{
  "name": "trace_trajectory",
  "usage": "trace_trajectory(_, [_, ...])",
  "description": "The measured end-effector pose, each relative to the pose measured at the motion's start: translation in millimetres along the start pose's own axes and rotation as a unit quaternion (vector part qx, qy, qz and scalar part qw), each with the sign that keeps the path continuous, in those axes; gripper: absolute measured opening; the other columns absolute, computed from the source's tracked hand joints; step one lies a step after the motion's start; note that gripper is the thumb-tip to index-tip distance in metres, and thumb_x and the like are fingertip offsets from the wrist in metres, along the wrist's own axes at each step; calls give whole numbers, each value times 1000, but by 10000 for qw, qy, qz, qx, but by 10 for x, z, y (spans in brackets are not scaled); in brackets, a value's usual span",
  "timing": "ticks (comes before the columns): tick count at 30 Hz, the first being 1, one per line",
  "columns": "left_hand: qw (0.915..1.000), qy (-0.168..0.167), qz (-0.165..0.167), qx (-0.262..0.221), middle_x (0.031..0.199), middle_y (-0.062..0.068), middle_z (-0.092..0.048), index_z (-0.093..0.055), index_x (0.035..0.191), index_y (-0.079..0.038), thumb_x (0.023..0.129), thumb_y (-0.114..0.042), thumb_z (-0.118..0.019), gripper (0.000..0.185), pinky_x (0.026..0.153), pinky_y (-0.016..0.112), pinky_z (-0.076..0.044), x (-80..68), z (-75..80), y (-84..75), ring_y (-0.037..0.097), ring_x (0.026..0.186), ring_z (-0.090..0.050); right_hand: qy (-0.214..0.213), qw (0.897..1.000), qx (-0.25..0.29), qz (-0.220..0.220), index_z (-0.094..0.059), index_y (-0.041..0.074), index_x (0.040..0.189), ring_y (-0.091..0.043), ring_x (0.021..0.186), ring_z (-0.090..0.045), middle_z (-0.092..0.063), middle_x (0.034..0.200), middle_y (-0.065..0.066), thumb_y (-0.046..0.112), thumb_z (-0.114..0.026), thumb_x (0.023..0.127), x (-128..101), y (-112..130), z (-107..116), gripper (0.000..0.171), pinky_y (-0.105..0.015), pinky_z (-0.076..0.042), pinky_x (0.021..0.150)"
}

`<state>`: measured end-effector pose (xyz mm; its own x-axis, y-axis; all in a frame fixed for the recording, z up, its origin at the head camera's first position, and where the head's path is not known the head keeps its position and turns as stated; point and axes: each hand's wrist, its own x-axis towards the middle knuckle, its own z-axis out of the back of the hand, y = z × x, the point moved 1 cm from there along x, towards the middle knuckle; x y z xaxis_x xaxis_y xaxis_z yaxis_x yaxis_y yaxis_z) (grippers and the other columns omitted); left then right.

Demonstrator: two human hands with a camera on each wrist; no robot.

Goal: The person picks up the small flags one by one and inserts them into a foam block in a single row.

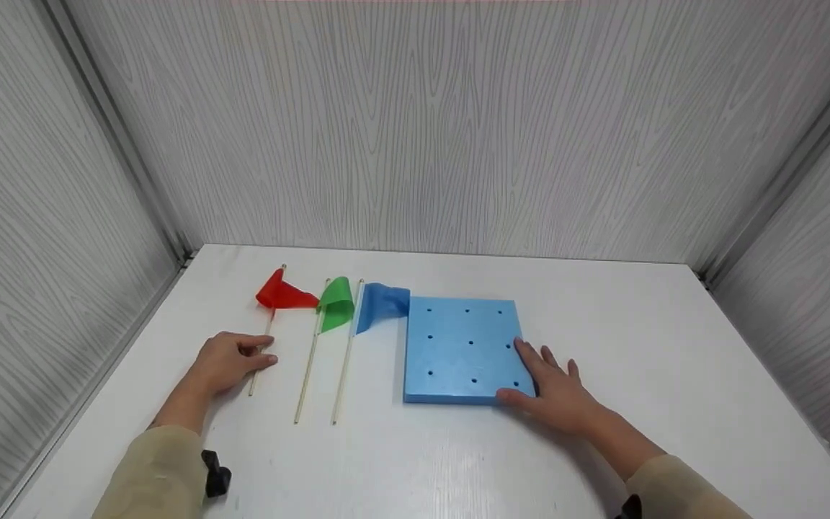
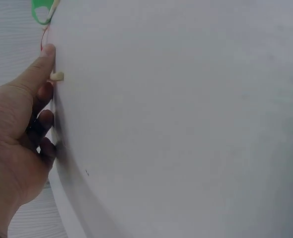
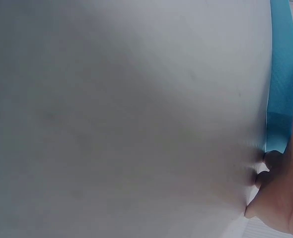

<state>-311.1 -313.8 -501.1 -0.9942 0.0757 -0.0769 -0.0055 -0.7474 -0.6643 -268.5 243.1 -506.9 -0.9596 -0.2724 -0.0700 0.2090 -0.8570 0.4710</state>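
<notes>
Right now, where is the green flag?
In the head view the green flag lies flat on the white table, left of centre, between the red flag and blue flag.

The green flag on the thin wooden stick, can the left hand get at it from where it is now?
Probably yes. The left hand pinches the red flag's stick, and the green flag on the thin wooden stick lies right beside it, nothing between.

Head camera looks down; both wrist cameras skim the white table closely.

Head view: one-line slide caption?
Left hand pinches red flag's wooden stick; right hand rests on square blue foam pegboard.
</notes>
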Motion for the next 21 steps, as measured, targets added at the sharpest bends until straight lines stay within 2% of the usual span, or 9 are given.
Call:
trace_trajectory(7, [9999,136,31,50,96,6,-62,-69,140,-6,100,-22,-77,44,79,35,-43,-16,33,-48,25,95,-51,13,10000,16,-38,-14,18,172,-42,161,-8,-22,175,-12,81,-57,92,12,5,9,111,-72,6,121])
trace_trajectory(17, [9999,101,1,-14,122,17,-69,-69,139,-5,102,-16,-72,39,89,39,-50,-19,32,-38,27,103,-55,50,9999,44,-83,-13,19,172,-42,162,-7,-22,175,-13,82,-57,91,8,9,7,112,-71,8,122])
trace_trajectory(21, [10000,-19,9,-93,118,16,-70,-69,140,-5,101,-15,-72,40,86,37,-50,-34,26,-26,27,101,-55,55,9999,58,-89,-13,19,172,-41,162,-6,-22,175,-13,82,-57,92,0,11,8,111,-70,8,122])
